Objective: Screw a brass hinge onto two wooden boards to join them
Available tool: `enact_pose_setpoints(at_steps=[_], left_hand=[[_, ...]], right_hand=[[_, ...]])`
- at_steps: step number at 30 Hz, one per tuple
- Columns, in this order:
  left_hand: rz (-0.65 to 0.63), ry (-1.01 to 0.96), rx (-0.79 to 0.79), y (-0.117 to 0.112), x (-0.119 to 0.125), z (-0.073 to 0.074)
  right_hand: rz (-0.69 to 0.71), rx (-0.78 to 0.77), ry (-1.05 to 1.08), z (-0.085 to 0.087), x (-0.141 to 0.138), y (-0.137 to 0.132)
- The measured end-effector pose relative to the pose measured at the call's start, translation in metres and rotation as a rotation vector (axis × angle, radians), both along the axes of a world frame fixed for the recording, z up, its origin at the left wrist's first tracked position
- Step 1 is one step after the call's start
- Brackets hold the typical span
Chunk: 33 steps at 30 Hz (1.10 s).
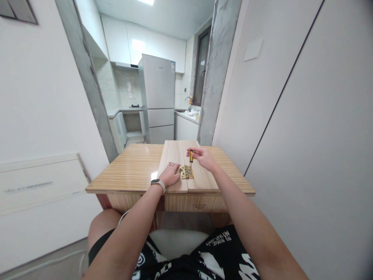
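My right hand (204,158) grips the yellow-and-black handle of a screwdriver (191,156). The screwdriver stands upright, its tip down at the right leaf of a brass hinge (187,172). That hinge lies opened flat across the seam between two pale wooden boards, the left board (170,152) and the right board (204,179). Flat on the left board rests my left hand (170,174), fingers stretched out, with its fingertips beside the hinge's left leaf. Whether those fingertips touch the brass is too small to tell.
Both boards lie on a striped wooden table (125,167), which has a drawer (189,203) at its front. White walls rise on either side. Beyond the table are a grey fridge (160,83), kitchen cabinets and a sink tap (189,100).
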<state>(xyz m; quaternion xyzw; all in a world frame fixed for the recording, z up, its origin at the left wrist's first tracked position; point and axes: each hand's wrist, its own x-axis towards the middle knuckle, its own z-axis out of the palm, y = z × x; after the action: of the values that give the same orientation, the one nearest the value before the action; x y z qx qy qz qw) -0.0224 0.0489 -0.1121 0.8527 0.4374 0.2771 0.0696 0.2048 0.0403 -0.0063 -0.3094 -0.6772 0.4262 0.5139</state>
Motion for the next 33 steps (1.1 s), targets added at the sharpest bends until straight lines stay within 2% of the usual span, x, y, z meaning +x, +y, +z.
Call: enact_pose_setpoints(at_steps=[6, 11, 13, 17, 22, 24, 28, 33], left_hand=[[0.004, 0.003, -0.010, -0.002, 0.000, 0.002], [0.000, 0.007, -0.005, -0.003, 0.000, 0.004], [-0.006, 0.017, -0.002, -0.003, 0.000, 0.004], [-0.010, 0.018, 0.000, -0.003, 0.000, 0.005], [-0.003, 0.011, -0.013, -0.002, 0.000, 0.004], [-0.004, 0.008, -0.016, -0.002, 0.000, 0.004], [-0.005, -0.001, -0.015, -0.002, 0.000, 0.003], [0.001, -0.005, -0.017, -0.003, 0.000, 0.003]], right_hand=[[-0.150, 0.062, -0.008, -0.007, -0.007, -0.001], [-0.526, 0.196, -0.095, -0.017, -0.016, -0.009], [-0.589, 0.249, -0.145, -0.019, -0.019, -0.013], [-0.487, 0.251, -0.165, -0.016, -0.017, -0.014], [-0.153, 0.120, -0.066, -0.004, -0.004, -0.008], [-0.066, 0.070, -0.050, 0.000, 0.000, -0.005], [0.003, 0.002, -0.029, 0.007, 0.005, -0.002], [-0.039, -0.034, -0.009, 0.010, 0.004, 0.001]])
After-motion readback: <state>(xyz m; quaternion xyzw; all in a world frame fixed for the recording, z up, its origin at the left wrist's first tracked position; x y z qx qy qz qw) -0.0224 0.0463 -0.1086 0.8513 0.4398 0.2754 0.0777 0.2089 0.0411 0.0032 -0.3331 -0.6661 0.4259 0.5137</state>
